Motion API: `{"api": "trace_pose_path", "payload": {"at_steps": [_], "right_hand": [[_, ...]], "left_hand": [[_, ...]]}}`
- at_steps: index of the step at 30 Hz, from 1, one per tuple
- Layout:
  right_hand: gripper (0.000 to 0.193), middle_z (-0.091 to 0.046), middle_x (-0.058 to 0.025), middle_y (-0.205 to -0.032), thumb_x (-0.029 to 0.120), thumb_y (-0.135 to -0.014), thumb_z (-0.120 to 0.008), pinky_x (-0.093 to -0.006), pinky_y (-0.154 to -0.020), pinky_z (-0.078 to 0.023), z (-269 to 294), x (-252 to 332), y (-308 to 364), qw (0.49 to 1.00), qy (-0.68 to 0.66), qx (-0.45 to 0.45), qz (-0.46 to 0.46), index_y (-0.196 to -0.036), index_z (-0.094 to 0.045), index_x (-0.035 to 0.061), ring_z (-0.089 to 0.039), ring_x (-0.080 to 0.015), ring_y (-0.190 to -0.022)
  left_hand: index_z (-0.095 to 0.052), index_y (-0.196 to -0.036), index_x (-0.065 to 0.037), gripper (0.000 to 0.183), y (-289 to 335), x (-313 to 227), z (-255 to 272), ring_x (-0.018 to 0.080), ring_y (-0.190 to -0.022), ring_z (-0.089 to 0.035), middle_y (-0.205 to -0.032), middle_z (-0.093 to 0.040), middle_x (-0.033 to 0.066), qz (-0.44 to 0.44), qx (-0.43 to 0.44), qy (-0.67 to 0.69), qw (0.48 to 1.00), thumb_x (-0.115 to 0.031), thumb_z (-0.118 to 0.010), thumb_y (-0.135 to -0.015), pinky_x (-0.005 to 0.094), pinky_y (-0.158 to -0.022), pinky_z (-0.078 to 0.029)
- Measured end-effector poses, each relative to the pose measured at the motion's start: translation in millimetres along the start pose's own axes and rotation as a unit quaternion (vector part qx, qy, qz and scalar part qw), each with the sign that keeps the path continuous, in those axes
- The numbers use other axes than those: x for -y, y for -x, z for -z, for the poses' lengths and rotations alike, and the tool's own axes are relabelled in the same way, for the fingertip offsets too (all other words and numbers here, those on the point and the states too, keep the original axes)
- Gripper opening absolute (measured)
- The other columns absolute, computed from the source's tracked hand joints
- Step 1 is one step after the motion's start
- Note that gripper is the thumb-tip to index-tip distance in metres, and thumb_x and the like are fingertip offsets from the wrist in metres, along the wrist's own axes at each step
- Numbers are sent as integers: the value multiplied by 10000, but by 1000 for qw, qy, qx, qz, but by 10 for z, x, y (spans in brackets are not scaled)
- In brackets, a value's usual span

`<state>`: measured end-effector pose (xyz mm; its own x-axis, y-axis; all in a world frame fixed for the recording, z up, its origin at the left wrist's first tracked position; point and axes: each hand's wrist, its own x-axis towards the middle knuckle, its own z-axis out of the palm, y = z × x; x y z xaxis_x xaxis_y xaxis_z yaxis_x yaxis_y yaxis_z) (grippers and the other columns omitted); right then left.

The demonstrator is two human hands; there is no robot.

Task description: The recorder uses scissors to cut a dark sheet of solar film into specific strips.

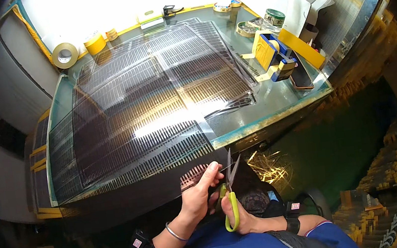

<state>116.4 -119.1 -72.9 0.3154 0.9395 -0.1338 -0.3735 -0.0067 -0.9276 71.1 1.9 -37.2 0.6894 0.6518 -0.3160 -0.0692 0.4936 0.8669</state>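
Note:
My left hand [199,195] is closed on a small piece of clear film [193,176] with a row of dark bars, pinched between thumb and fingers. Green-handled scissors [234,211] are in my right hand [243,218], its fingers through the loops. The blades point up and stand apart, just right of the left fingertips. A thin dark edge of film reaches toward the blades; whether they touch it I cannot tell. Beyond both hands, large film sheets [126,108] with dense dark bar patterns lie stacked on a glass-topped table [262,110]. One sheet hangs over its near edge.
A blue-and-yellow tape dispenser [277,56] stands at the table's right, near a dark flat framed object [301,80]. Tape rolls [65,55] sit along the far left edge, others at the back right. Thin offcuts [269,167] lie below the table's near edge.

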Motion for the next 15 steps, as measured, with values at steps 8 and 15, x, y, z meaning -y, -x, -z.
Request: {"api": "trace_pose_path", "payload": {"at_steps": [8, 15], "right_hand": [[438, -402, -127, -1013, 412, -929, -278, -323, -846, -331, -77, -26, -181, 984, 132, -57, 109, -1098, -343, 13, -403, -210, -941], [479, -383, -162, -1100, 405, -928, -280, -342, -906, -303, -122, -41, -259, 976, 126, -86, 158, -1177, -307, -4, -392, -254, -1034]], "left_hand": [[-632, -801, -57, 178, 89, -128, -157, 60, -594, -497, -678, -557, -18, 29, -25, -18, 999, -234, -627, -813, 196, -531, -390], [-606, -745, -60, 170, 94, -131, -159, 51, -577, -483, -661, -542, -25, 24, -16, -20, 999, -214, -626, -815, 200, -518, -386]]}}
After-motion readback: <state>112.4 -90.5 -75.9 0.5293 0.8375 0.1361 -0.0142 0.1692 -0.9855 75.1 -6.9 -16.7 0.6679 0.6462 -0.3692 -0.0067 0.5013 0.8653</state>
